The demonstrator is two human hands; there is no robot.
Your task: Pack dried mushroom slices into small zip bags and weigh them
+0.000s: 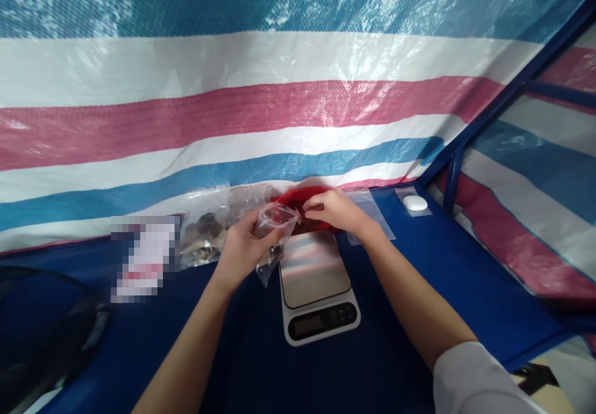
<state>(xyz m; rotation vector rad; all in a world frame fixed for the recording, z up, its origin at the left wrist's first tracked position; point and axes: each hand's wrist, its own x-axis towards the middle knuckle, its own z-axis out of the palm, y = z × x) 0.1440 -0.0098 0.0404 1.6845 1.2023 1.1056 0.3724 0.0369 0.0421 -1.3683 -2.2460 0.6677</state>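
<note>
My left hand is closed on a clear plastic bag, with its mouth spread open towards the right. Beyond the scale, a red bag or bowl stands against the striped sheet; its full shape is hidden. My right hand reaches over it with fingers bent together, close to the plastic bag's mouth. Small brownish bits show near those fingertips, too small to name. Just below both hands lies a white kitchen scale with a shiny plate and a dark display panel.
Clear bags of brownish dried pieces lie left of my left hand, near a blurred-out label. Flat clear bags and a white oval object are on the right. A striped sheet backs the blue table.
</note>
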